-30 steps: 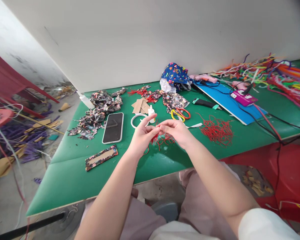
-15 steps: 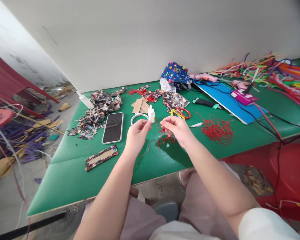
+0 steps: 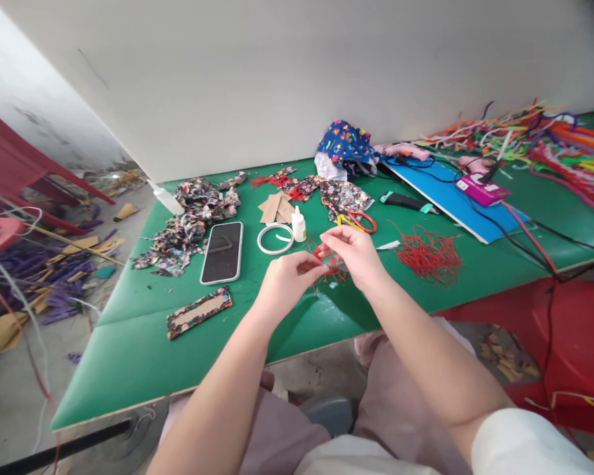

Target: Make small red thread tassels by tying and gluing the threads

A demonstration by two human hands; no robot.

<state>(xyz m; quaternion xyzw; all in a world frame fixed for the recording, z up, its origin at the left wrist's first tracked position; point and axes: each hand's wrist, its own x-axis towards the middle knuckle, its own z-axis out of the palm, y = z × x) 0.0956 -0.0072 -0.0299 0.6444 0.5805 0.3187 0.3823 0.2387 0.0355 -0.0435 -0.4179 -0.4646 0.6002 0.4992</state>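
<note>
Both hands come close together above the green table point(image 3: 257, 336). My left hand point(image 3: 293, 280) is closed in a pinch, its fingertips at a thin red cord point(image 3: 335, 269) near the other hand. My right hand point(image 3: 352, 254) also pinches the red cord, with a bit of red showing at its fingertips. Loose strands of this cord hang or lie below the fingers; which ends are held is partly hidden. Just behind my hands stand a small white glue bottle point(image 3: 298, 224) and a white ring point(image 3: 261, 245). A tangle of red cord point(image 3: 428, 256) lies to the right.
A phone point(image 3: 222, 253), a fabric-edged strip point(image 3: 199, 313) and crumpled floral fabric point(image 3: 198, 214) lie left. Behind are cardboard pieces point(image 3: 277, 208), scissors point(image 3: 363, 222), a utility knife point(image 3: 406, 202) and a blue patterned cloth point(image 3: 345, 145). A blue board point(image 3: 455, 191) with cables lies right.
My left hand has moved right and toward me, from beside the white ring to my right hand. The ring is now in full view. My right hand has barely moved.
</note>
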